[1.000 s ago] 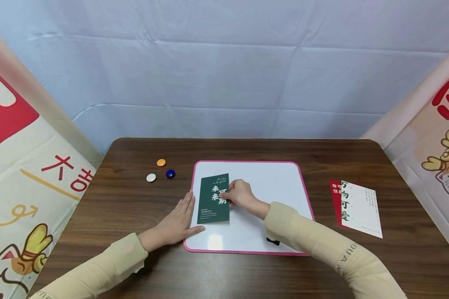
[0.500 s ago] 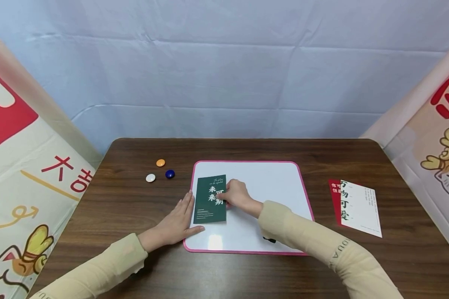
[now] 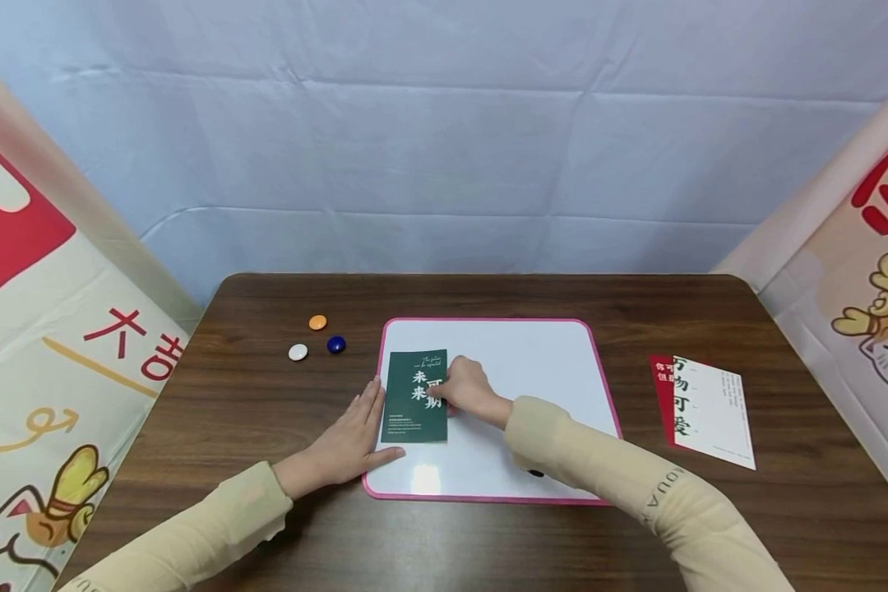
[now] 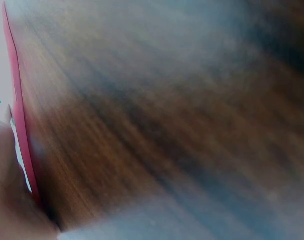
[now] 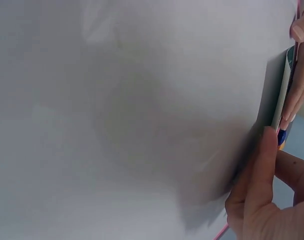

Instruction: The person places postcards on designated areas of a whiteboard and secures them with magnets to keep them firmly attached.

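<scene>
A dark green card (image 3: 407, 423) with white lettering lies over the left part of a pink-edged whiteboard (image 3: 525, 362). My right hand (image 3: 469, 388) pinches the card's right edge, thumb on top and fingers beneath. In the right wrist view the card (image 5: 284, 90) shows nearly edge-on, close over the white surface. My left hand (image 3: 348, 440) rests flat with straight fingers along the board's left edge, thumb on the board near the card's lower left corner. The left wrist view shows only part of that hand (image 4: 9, 185) beside the pink rim.
Orange (image 3: 318, 322), white (image 3: 298, 352) and blue (image 3: 336, 344) round magnet-like discs lie left of the board. To the right, a white card (image 3: 714, 415) overlaps a red card (image 3: 663, 395) on the wooden table (image 3: 488, 547). A small black item (image 3: 536, 473) is mostly hidden under the right sleeve.
My right hand has moved the green card slightly left and straightened it against the board's left side. The left hand has stayed in place.
</scene>
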{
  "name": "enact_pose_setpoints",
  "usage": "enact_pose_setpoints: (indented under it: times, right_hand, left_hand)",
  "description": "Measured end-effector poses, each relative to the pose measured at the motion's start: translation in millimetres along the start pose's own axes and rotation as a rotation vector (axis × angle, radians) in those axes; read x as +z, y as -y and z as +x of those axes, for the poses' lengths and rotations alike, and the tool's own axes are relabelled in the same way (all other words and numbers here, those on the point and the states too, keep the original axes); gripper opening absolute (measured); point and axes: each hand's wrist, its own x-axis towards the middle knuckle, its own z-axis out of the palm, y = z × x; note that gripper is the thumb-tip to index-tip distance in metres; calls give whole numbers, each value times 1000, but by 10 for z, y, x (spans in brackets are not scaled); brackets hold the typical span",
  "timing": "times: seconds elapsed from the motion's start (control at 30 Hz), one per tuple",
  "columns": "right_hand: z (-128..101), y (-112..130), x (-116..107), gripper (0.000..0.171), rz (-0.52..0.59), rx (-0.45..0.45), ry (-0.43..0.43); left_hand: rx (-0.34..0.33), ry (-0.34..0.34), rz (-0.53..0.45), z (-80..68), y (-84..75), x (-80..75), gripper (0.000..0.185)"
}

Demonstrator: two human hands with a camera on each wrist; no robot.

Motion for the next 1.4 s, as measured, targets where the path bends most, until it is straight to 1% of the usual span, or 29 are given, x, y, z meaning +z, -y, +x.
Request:
enact_pose_setpoints:
  times: [0.17,0.37,0.6,0.7,0.77,0.83,0.97,1.1,1.17,1.4]
  right_hand:
    - [12,0,4,26,-10,4,0]
    - [24,-14,18,32,-53,24,5]
    - [17,13,2,38,-134,-11,25]
    - [2,18,-31,35,-145,-16,19]
    - [-14,14,-70,30,-164,-23,-8]
    - [-37,4,-117,26,-201,-43,-48]
    - [-90,-48,-204,17,-285,-117,-119]
    - [-134,-135,-264,12,-306,-205,-155]
    - [-150,-182,-291,11,-308,-242,-169]
    - [-204,-368,-395,17,-329,-311,-200]
  left_hand:
    - [0,-1,-2,3,0,-1,99]
    - [-1,-1,1,1,-4,-6,99]
    - [-7,-1,-3,-4,-9,-19,99]
    - [-8,1,-8,-7,-11,-18,99]
    - [-8,2,-9,-7,-13,-15,99]
    - [-6,-3,-11,-8,-14,-15,99]
    - [-3,-7,-7,-8,-15,-15,99]
    - [1,-6,2,-5,-14,-14,99]
    - [2,-6,5,-4,-15,-14,99]
    - [6,-12,11,-2,-11,-9,99]
